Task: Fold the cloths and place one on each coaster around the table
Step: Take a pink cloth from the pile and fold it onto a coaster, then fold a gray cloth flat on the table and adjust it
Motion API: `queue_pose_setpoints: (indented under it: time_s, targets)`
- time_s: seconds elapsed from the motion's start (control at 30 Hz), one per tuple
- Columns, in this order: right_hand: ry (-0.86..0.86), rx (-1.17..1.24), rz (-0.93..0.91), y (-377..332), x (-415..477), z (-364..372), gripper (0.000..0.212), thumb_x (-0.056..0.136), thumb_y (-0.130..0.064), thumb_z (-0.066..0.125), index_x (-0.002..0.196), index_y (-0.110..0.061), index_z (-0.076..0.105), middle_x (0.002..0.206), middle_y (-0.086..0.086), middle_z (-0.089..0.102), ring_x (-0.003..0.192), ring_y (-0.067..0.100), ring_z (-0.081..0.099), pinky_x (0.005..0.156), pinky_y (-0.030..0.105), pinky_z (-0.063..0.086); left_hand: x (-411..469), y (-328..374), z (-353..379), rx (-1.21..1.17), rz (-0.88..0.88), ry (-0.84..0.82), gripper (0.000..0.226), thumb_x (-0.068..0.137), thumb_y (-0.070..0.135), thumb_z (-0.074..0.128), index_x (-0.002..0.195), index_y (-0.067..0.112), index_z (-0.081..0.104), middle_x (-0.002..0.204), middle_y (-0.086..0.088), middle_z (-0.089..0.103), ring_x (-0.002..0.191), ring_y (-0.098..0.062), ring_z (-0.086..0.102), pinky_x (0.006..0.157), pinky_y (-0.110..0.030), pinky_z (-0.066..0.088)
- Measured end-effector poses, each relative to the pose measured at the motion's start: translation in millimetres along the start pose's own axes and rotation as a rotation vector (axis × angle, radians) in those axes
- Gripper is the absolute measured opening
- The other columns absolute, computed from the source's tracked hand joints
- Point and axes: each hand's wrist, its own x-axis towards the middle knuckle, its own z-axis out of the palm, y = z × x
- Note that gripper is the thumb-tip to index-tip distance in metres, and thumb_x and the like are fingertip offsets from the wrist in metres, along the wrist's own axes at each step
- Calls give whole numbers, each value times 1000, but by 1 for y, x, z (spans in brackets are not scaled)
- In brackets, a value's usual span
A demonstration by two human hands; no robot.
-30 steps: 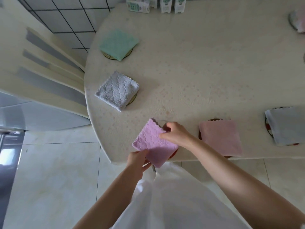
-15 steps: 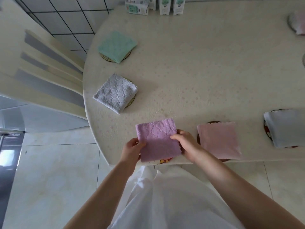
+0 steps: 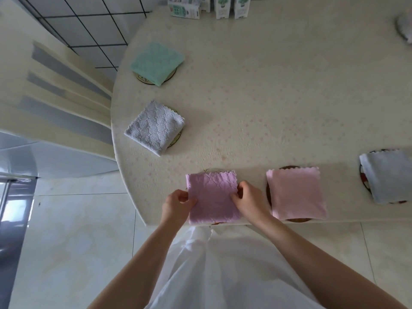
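A folded purple cloth (image 3: 213, 197) lies flat at the table's near edge, covering a coaster whose rim peeks out at its bottom (image 3: 217, 223). My left hand (image 3: 176, 205) pinches its left edge and my right hand (image 3: 249, 200) pinches its right edge. Folded cloths sit on coasters around the table: a pink cloth (image 3: 296, 194) to the right, a pale blue cloth (image 3: 388, 175) further right, a grey cloth (image 3: 155, 128) to the left, a green cloth (image 3: 157, 62) beyond it.
Cream table (image 3: 267, 97) with a rounded left end. Several small cartons (image 3: 209, 6) stand at the far edge. Another cloth on a coaster (image 3: 404, 25) shows at the top right. A slatted chair back (image 3: 62, 103) stands left of the table.
The purple cloth was turned from a tilted diamond to square with the table edge and laid flat over its coaster. My hands moved to its left and right edges.
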Motion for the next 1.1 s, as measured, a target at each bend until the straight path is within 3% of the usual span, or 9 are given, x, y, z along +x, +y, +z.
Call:
queue_pose_setpoints:
  time_s: [0.13, 0.2, 0.33, 0.47, 0.7, 0.8, 0.93, 1.1]
  targets:
    - [-24, -49, -9, 2, 9, -2, 17, 84, -21, 61, 93, -8, 56, 86, 7, 64, 82, 27, 60, 63, 31, 38, -1, 0, -4, 112, 14, 38, 11, 80, 21, 71, 89, 15, 68, 81, 4, 69, 77, -15, 65, 59, -19, 45]
    - [-15, -75, -21, 0, 14, -7, 18, 86, -22, 60, 99, -9, 56, 92, 6, 64, 86, 26, 60, 69, 31, 42, 0, 0, -6, 126, 4, 49, 10, 80, 18, 71, 89, 14, 68, 79, 4, 68, 74, -14, 64, 56, -16, 41]
    - [53, -118, -117, -13, 29, -19, 20, 90, -26, 54, 105, -13, 53, 102, 4, 61, 89, 21, 59, 75, 33, 48, 9, 2, -18, 83, -44, 64, 13, 79, 18, 70, 91, 15, 67, 81, 1, 70, 75, -17, 66, 64, -26, 52]
    - [47, -135, -253, -43, 49, -24, 22, 90, -18, 53, 110, -9, 51, 107, 6, 56, 91, 21, 58, 76, 32, 47, 27, 17, -38, -70, -86, 114, 14, 84, 10, 63, 97, 13, 64, 82, -3, 69, 68, -17, 66, 74, -37, 59]
    - [-14, -103, -358, -110, 93, -11, 24, 87, -14, 55, 110, -6, 54, 109, 11, 57, 96, 26, 57, 85, 32, 44, 76, 46, -86, -434, -152, 195, 19, 87, 5, 58, 106, 7, 57, 87, -7, 63, 81, -23, 64, 81, -36, 56]
    - [-13, -111, -348, -144, 116, -3, 29, 88, -16, 54, 114, -6, 55, 115, 13, 58, 99, 27, 58, 88, 30, 42, 101, 54, -103, -623, -232, 162, 15, 88, 3, 57, 103, 2, 57, 87, -10, 61, 79, -22, 62, 77, -34, 55]
    - [-15, -149, -262, -182, 142, 9, 35, 88, -16, 53, 121, -4, 53, 123, 15, 56, 111, 29, 54, 92, 29, 39, 120, 62, -118, -814, -376, 51, 5, 86, -4, 55, 84, -4, 60, 76, -14, 59, 68, -22, 58, 66, -27, 51]
    - [-18, -137, -111, -210, 161, 26, 34, 88, -17, 53, 117, -2, 55, 118, 16, 60, 111, 31, 54, 86, 29, 39, 124, 66, -119, -885, -449, -37, 15, 86, -5, 52, 73, 2, 56, 66, -10, 51, 64, -21, 52, 76, -36, 48]
